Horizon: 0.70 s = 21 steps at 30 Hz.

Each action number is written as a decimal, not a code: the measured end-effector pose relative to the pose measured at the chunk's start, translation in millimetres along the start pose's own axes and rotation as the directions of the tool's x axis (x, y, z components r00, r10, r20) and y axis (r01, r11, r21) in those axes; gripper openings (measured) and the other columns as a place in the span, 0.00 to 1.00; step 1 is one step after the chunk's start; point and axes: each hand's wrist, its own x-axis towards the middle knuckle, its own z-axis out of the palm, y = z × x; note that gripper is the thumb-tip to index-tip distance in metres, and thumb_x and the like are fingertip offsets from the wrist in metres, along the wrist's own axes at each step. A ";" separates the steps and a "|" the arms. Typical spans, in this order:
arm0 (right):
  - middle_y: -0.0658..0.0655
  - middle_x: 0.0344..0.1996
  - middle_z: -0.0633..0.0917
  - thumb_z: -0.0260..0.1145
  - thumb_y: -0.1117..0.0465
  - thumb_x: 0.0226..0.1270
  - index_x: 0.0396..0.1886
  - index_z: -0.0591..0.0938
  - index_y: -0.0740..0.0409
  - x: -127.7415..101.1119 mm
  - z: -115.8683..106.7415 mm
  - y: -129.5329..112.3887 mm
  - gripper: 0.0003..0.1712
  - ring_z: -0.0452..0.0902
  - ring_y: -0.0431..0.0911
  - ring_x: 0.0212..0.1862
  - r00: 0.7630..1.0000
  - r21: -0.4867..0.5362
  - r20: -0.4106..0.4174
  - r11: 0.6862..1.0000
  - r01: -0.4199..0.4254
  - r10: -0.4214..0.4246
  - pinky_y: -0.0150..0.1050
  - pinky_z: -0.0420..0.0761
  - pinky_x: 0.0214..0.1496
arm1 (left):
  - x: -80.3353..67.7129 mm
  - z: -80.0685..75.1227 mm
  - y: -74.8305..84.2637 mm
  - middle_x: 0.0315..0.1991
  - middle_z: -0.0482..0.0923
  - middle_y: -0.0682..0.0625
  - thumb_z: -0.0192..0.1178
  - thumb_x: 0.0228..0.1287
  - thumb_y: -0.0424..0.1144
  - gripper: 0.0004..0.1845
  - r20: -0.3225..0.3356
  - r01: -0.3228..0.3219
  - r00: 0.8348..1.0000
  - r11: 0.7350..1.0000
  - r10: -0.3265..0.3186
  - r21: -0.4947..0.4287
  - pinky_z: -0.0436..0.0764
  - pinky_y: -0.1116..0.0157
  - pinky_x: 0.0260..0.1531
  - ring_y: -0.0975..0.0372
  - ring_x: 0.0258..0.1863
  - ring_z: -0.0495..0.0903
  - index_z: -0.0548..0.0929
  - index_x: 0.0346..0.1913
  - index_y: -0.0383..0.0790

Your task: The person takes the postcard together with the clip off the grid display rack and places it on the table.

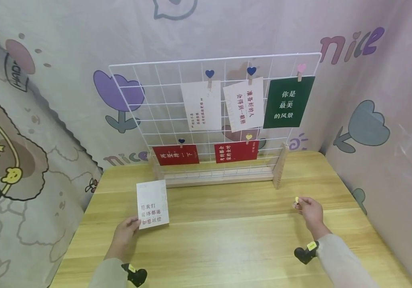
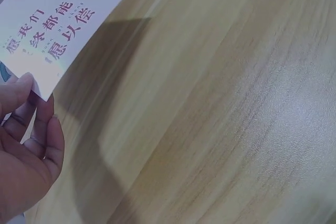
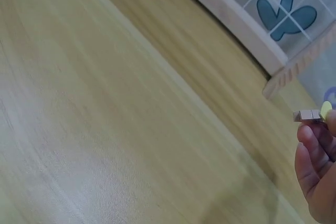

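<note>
My left hand (image 1: pixel 126 236) pinches a white card (image 1: pixel 152 202) with red Chinese characters by its lower left corner, thumb on the printed face. In the left wrist view the card (image 2: pixel 63 19) is held above the table and casts a shadow on the wood. On the right, my right hand (image 1: pixel 311 214) pinches a small wooden clothespin (image 3: pixel 307 115) by the end with a yellow heart. Its bare wooden end points left, away from the fingers. Both hands are in front of a white wire grid rack (image 1: pixel 163 120) on a wooden base.
Clipped on the rack are two white cards (image 1: pixel 206 112), a green card (image 1: pixel 289 102) and two red cards (image 1: pixel 175 158), each under a heart clothespin. The rack stands toward the back of the wooden table (image 1: pixel 220 248). Patterned curtains (image 1: pixel 62 36) surround the table behind and at both sides.
</note>
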 end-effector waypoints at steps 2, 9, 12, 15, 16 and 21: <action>0.64 0.40 0.74 0.47 0.62 0.66 0.52 0.65 0.74 1.1 0.2 2.3 0.20 0.71 0.32 0.29 1.000 -0.010 0.004 1.000 -0.010 0.010 0.38 0.75 0.44 | -0.4 1.2 -0.7 0.53 0.63 0.34 0.45 0.64 0.36 0.20 -0.002 0.002 1.000 1.000 -0.002 -0.018 0.65 0.56 0.52 0.48 0.51 0.64 0.64 0.55 0.27; 0.58 0.30 0.77 0.51 0.62 0.64 0.47 0.67 0.77 11.3 0.9 15.2 0.20 0.73 0.36 0.27 1.000 0.061 0.023 0.998 0.002 -0.003 0.33 0.77 0.37 | -0.3 4.4 -6.9 0.55 0.61 0.37 0.45 0.63 0.35 0.20 0.018 0.058 0.998 0.987 -0.056 -0.151 0.61 0.56 0.55 0.50 0.53 0.60 0.63 0.56 0.28; 0.56 0.28 0.77 0.51 0.63 0.64 0.47 0.67 0.78 15.0 1.1 18.6 0.20 0.73 0.36 0.26 1.000 0.059 0.024 0.998 -0.010 0.009 0.33 0.77 0.36 | 0.3 5.1 -10.6 0.55 0.60 0.35 0.46 0.64 0.36 0.21 0.021 0.088 0.996 0.984 -0.086 -0.153 0.60 0.55 0.55 0.50 0.53 0.60 0.62 0.56 0.27; 0.55 0.28 0.77 0.49 0.64 0.65 0.48 0.66 0.77 17.2 1.9 20.5 0.19 0.72 0.34 0.26 0.999 -0.004 0.015 1.000 -0.029 0.029 0.33 0.77 0.36 | 1.9 7.2 -14.0 0.54 0.61 0.33 0.47 0.63 0.35 0.21 0.012 0.102 0.995 0.984 -0.101 -0.144 0.61 0.54 0.54 0.49 0.51 0.62 0.62 0.55 0.25; 0.54 0.28 0.78 0.49 0.64 0.65 0.48 0.66 0.77 17.4 1.7 20.9 0.19 0.72 0.34 0.26 0.999 -0.029 0.015 0.999 -0.030 0.030 0.33 0.77 0.35 | 2.7 8.1 -15.1 0.54 0.61 0.33 0.48 0.62 0.35 0.22 0.009 0.105 0.994 0.985 -0.105 -0.136 0.62 0.54 0.54 0.49 0.51 0.63 0.62 0.55 0.25; 0.53 0.26 0.78 0.49 0.64 0.65 0.48 0.67 0.77 19.5 1.0 25.6 0.19 0.73 0.35 0.25 0.999 -0.079 0.036 0.996 -0.031 0.034 0.32 0.76 0.32 | 3.6 12.3 -17.9 0.54 0.61 0.34 0.49 0.61 0.34 0.22 0.015 0.132 0.991 0.980 -0.131 -0.148 0.62 0.55 0.54 0.50 0.50 0.64 0.62 0.56 0.26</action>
